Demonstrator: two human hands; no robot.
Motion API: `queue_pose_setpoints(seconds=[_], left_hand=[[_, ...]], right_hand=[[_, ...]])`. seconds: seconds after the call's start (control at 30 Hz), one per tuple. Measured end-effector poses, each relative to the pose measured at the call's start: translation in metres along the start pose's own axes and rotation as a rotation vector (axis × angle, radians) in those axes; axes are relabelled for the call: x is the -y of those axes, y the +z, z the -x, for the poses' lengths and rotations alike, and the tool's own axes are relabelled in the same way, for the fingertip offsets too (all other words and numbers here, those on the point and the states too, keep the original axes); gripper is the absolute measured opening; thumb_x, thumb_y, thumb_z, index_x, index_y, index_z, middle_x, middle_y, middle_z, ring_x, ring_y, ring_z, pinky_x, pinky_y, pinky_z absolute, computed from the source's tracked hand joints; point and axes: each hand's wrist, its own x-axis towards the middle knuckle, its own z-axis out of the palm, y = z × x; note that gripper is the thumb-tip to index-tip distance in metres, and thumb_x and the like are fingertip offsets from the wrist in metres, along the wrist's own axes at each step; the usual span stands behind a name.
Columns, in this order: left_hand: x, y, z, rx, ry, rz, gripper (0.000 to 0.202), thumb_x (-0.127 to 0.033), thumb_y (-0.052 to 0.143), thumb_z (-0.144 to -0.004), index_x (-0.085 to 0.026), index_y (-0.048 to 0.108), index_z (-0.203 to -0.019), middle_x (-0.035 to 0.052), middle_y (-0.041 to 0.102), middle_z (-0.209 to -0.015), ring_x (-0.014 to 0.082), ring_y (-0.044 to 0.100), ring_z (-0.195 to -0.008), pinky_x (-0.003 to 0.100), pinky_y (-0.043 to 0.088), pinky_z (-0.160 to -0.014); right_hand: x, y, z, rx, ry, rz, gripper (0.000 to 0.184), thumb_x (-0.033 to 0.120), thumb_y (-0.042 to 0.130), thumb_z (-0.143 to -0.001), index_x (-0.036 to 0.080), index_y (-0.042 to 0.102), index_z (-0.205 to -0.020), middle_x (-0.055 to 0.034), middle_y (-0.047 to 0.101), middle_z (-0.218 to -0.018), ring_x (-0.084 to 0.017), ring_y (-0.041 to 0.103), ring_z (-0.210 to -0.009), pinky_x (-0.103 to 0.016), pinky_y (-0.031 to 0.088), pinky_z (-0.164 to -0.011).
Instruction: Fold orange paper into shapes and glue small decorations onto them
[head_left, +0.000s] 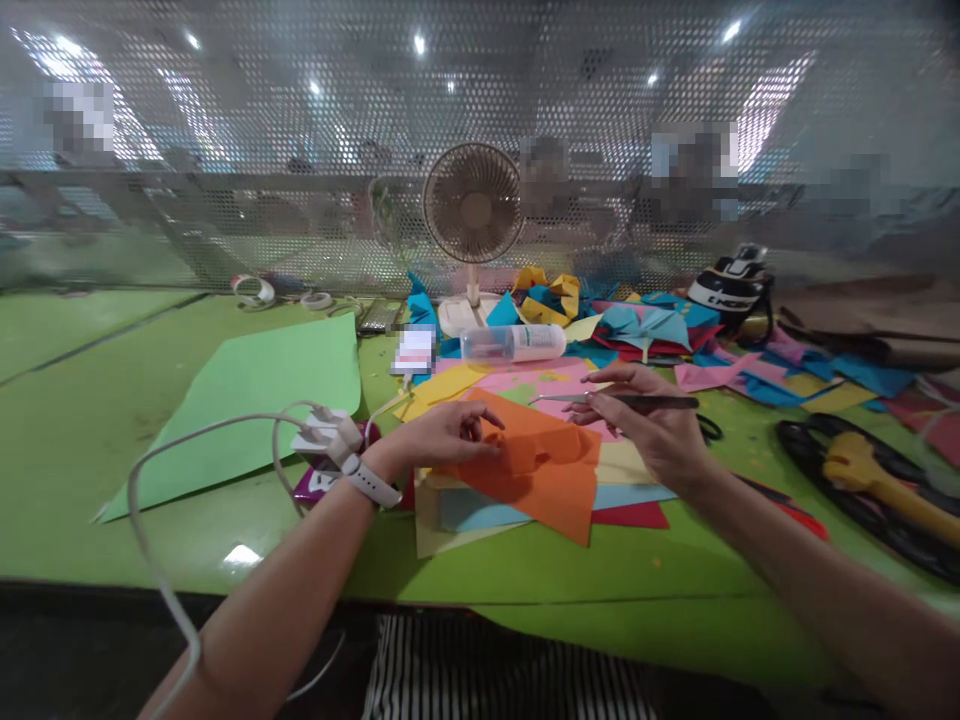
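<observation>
My left hand (442, 437) pinches the left side of an orange paper sheet (541, 468) that is held a little above a stack of coloured sheets (480, 512). My right hand (649, 418) is closed on a pair of scissors (615, 400), blades pointing left just over the orange sheet's far edge. A white band sits on my left wrist.
A large green sheet (255, 400) lies at the left beside a white charger and cable (326, 432). A small fan (472, 215), a clear bottle (514, 343) and folded paper shapes (645, 325) stand behind. A black tray with a yellow tool (874, 480) sits at right.
</observation>
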Motion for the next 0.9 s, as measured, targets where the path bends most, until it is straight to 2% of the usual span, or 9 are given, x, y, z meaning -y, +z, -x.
queue_pose_setpoints(seconds=[0.1, 0.27, 0.47, 0.67, 0.9], left_hand=[[0.009, 0.005, -0.003, 0.059, 0.0, -0.028, 0.042, -0.039, 0.073, -0.069, -0.019, 0.062, -0.105, -0.0024, 0.056, -0.068, 0.0118, 0.051, -0.06, 0.02, 0.037, -0.051], [0.016, 0.014, -0.01, 0.064, -0.018, -0.006, 0.033, -0.039, 0.069, -0.073, -0.017, 0.061, -0.096, -0.0031, 0.055, -0.066, 0.01, 0.049, -0.054, 0.021, 0.036, -0.049], [0.016, 0.021, -0.011, 0.036, -0.029, 0.048, 0.025, -0.038, 0.065, -0.076, -0.018, 0.058, -0.088, -0.0035, 0.056, -0.061, 0.0101, 0.05, -0.05, 0.021, 0.035, -0.047], [0.015, 0.023, -0.012, 0.124, -0.067, 0.22, 0.024, -0.038, 0.063, -0.08, -0.018, 0.05, -0.084, -0.0037, 0.056, -0.064, 0.0099, 0.053, -0.052, 0.021, 0.04, -0.048], [0.017, 0.021, -0.015, 0.139, -0.037, 0.326, 0.028, -0.04, 0.065, -0.079, -0.016, 0.05, -0.084, -0.0016, 0.059, -0.072, 0.0087, 0.053, -0.058, 0.02, 0.04, -0.052]], right_hand=[[-0.003, 0.004, 0.0, 0.054, 0.045, 0.012, 0.031, 0.036, 0.068, -0.079, 0.018, 0.056, -0.101, -0.0058, 0.073, -0.075, -0.022, 0.072, -0.074, -0.034, 0.059, -0.068], [-0.008, 0.012, 0.007, 0.147, 0.14, 0.023, 0.029, 0.037, 0.069, -0.077, 0.017, 0.058, -0.095, -0.0056, 0.073, -0.073, -0.022, 0.072, -0.071, -0.033, 0.059, -0.067], [-0.019, 0.012, 0.024, 0.069, 0.156, -0.023, 0.025, 0.035, 0.068, -0.079, 0.018, 0.057, -0.094, -0.0037, 0.072, -0.073, -0.021, 0.072, -0.072, -0.032, 0.058, -0.068], [-0.021, 0.01, 0.029, 0.052, 0.156, -0.065, 0.021, 0.032, 0.067, -0.08, 0.019, 0.057, -0.093, -0.0036, 0.072, -0.077, -0.02, 0.072, -0.072, -0.031, 0.059, -0.068], [-0.019, 0.01, 0.029, 0.024, 0.138, -0.071, 0.019, 0.031, 0.067, -0.081, 0.018, 0.057, -0.09, -0.0038, 0.072, -0.073, -0.02, 0.072, -0.072, -0.029, 0.058, -0.066]])
